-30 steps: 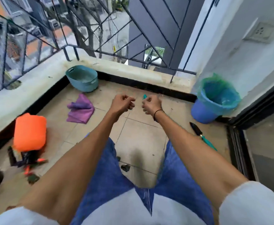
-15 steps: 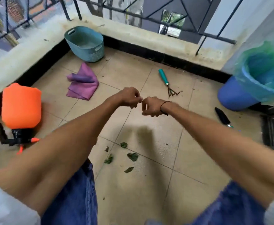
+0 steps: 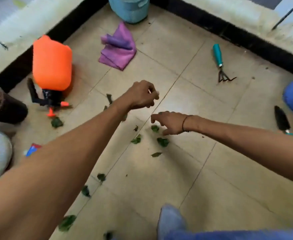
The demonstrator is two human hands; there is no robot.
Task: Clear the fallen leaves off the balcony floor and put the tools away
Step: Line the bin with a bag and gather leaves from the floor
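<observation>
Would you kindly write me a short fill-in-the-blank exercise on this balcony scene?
1. The sprayer bottle lying on the floor tiles is ____ in colour.
2. The folded cloth near the teal basket is ____.
3. The hand rake has a ____ handle.
4. The right hand hovers over scattered green ____.

Missing words: orange; purple; teal; leaves

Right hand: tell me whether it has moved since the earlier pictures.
Yes. The right hand has dropped away from the left hand and opened, now nearer the leaves, farther from the hand rake.
</observation>
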